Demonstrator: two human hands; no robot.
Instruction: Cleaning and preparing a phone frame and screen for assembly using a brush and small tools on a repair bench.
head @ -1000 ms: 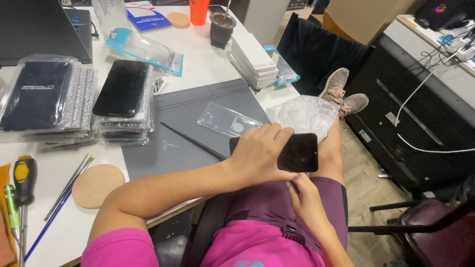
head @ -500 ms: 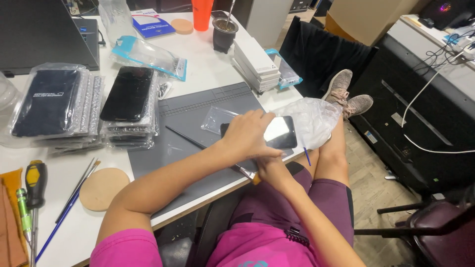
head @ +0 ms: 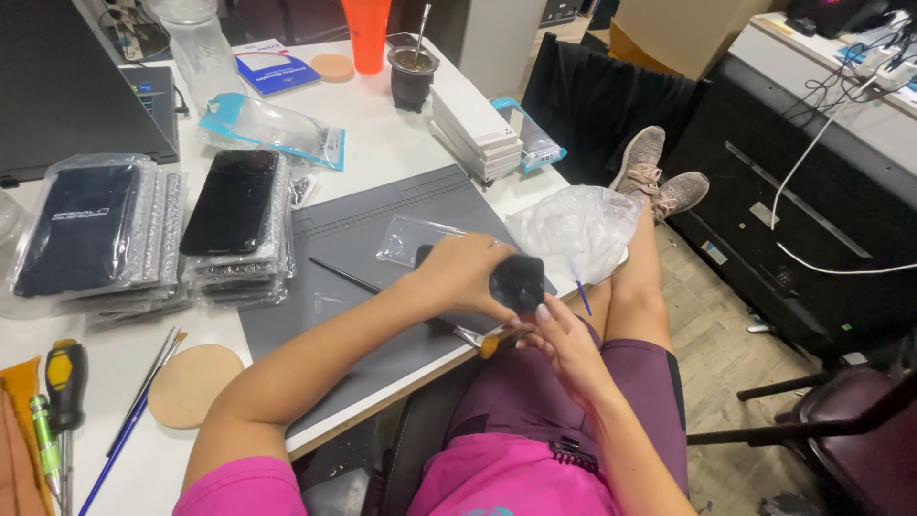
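Since the last frame I've tipped the black phone (head: 517, 281) upright; left hand (head: 465, 274) fingers clamp it, right hand (head: 564, 336) fingers touch underneath, loosely apart.

The black phone (head: 517, 283) was turned edgewise at frame centre; the right hand (head: 564, 342) was raised beneath it.
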